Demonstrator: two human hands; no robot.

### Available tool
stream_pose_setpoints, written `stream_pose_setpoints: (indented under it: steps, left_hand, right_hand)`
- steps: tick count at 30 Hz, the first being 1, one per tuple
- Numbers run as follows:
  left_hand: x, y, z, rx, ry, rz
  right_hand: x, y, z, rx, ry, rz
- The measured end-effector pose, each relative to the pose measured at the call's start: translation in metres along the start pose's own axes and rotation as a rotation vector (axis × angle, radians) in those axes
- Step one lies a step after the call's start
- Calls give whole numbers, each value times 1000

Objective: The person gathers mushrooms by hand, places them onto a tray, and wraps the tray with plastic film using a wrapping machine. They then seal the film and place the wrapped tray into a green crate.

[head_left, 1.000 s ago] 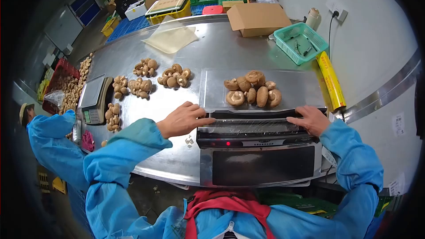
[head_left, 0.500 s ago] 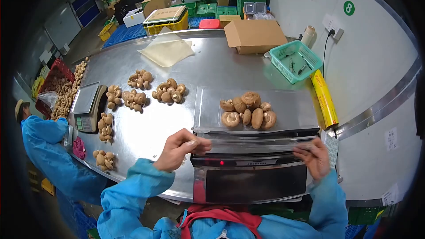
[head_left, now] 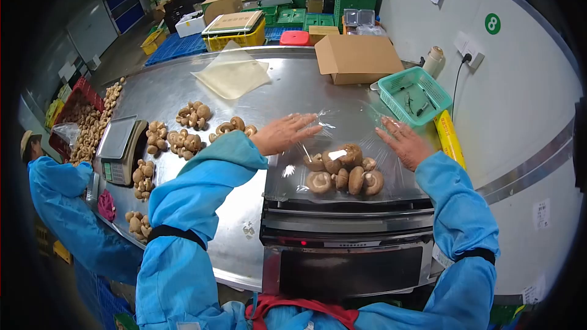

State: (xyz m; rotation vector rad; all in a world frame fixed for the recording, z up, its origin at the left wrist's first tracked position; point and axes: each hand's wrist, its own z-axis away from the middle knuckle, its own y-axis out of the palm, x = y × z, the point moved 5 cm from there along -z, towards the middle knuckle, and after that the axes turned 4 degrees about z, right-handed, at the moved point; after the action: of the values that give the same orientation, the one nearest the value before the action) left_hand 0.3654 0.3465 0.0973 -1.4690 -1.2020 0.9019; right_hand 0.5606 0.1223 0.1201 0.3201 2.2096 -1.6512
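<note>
Clear plastic film (head_left: 290, 183) stretches over a group of brown mushrooms (head_left: 355, 180) at the wrapping machine (head_left: 345, 217). My left hand (head_left: 287, 133) reaches past the group's far left side, fingers extended and flat against the film. On the far right, my right hand (head_left: 405, 142) also has its fingers spread on the film. Wrinkles and glare show in the film between both hands. Under my left forearm, another pile of mushrooms (head_left: 229, 127) is partly hidden.
Several mushroom piles (head_left: 194, 114) and a scale (head_left: 120, 146) stand to the left. Beyond my hands are a sheet (head_left: 233, 76), a cardboard box (head_left: 358, 58) and a green basket (head_left: 416, 95). A yellow roll box (head_left: 450, 140) leans right. A co-worker's blue sleeve (head_left: 58, 177) is at left.
Both hands have moved forward from the machine's front to beyond the mushrooms, drawing the film over them. Their fingers, pinched before, are now spread.
</note>
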Motion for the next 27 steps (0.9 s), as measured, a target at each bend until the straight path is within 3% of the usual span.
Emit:
stream_pose_setpoints:
  steps: [2, 4, 9, 15, 17, 19, 20, 21, 23, 24, 26, 27]
  left_hand:
    - [-4, 6, 1, 51, -48, 85]
    - [-4, 8, 1, 69, -88, 123]
    - [3, -6, -5, 121, 20, 91]
    - [-21, 33, 11, 40, -134, 271]
    - [-39, 37, 23, -87, -216, 530]
    - [-54, 36, 40, -137, -303, 765]
    - [-68, 26, 46, -178, -590, 1173]
    - [-79, 13, 48, -174, -528, 1342]
    - [-114, 7, 62, -88, -989, 1767]
    - [-129, -5, 67, -75, -1004, 1776]
    - [-158, -20, 86, 80, -1292, 1896]
    - [-178, -28, 99, 106, -1336, 2031]
  right_hand:
    - [10, 13, 0, 48, 3, 19]
    - [18, 24, -3, 88, 176, -295]
    - [28, 33, -4, 140, 256, -356]
    - [41, 51, 14, 205, 239, -342]
    - [54, 53, 28, 203, 235, -348]
    - [57, 68, 47, 104, 501, -1122]
    - [61, 62, 52, 160, 612, -1379]
    - [67, 38, 51, 159, 614, -1382]
    - [83, -3, 62, 194, 992, -1784]
    - [86, -17, 65, 164, 984, -1916]
    - [101, -57, 82, 238, 946, -1895]
    - [116, -67, 91, 297, 897, -1870]
